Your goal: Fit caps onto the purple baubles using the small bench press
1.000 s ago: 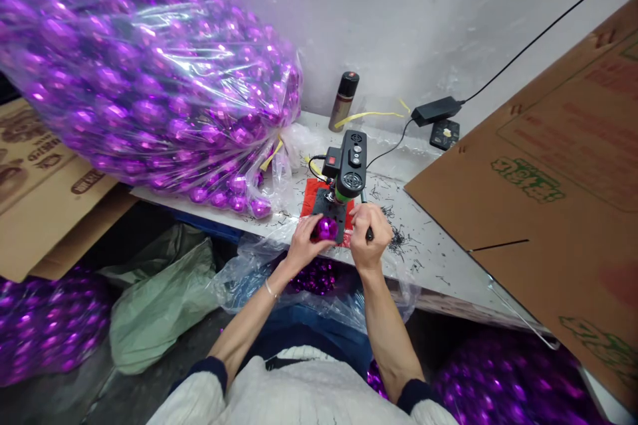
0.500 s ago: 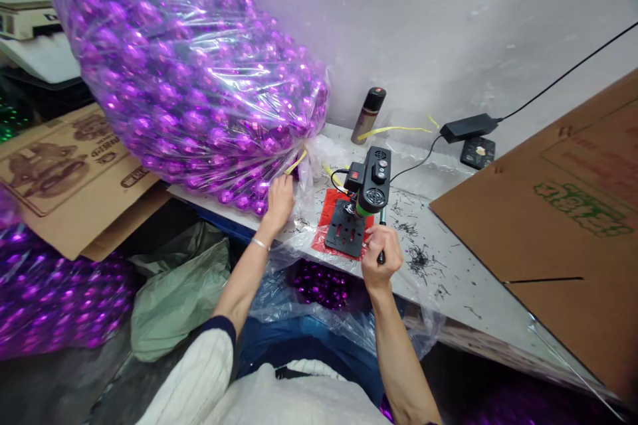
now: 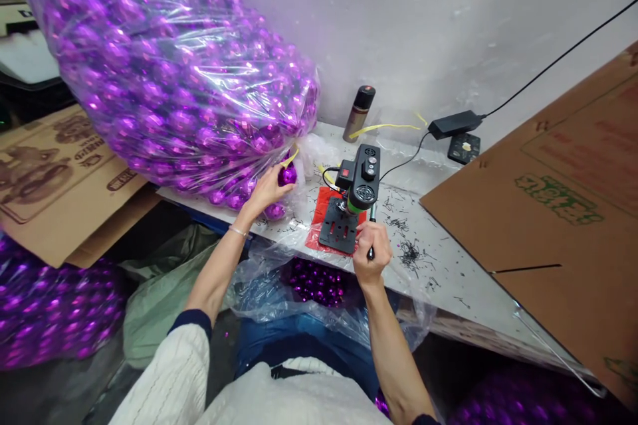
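Note:
My left hand (image 3: 269, 187) is at the gathered mouth of a clear plastic bag (image 3: 199, 73) full of shiny purple balls. Its fingers and thumb close around one purple ball (image 3: 288, 174) by the opening, where a yellow tie strip (image 3: 290, 158) hangs. With my right hand (image 3: 373, 249) I grip a lever (image 3: 373, 212), a metal rod with a dark end, beside a small black machine (image 3: 366, 179). The machine's slotted black base plate (image 3: 337, 229) rests on a red sheet (image 3: 314, 234) on the white table.
Behind the machine stand a spray can (image 3: 359, 113) and a black power adapter (image 3: 456, 124). Small black scraps (image 3: 411, 254) litter the table. Cardboard flanks both sides, a large box (image 3: 548, 212) at right. Below the table edge, purple balls (image 3: 316, 282) lie in clear plastic.
My left hand has opened from a closed pose at the bag's mouth and now has a purple ball at its fingers. My right hand stays on the lever. The whole view has shifted slightly.

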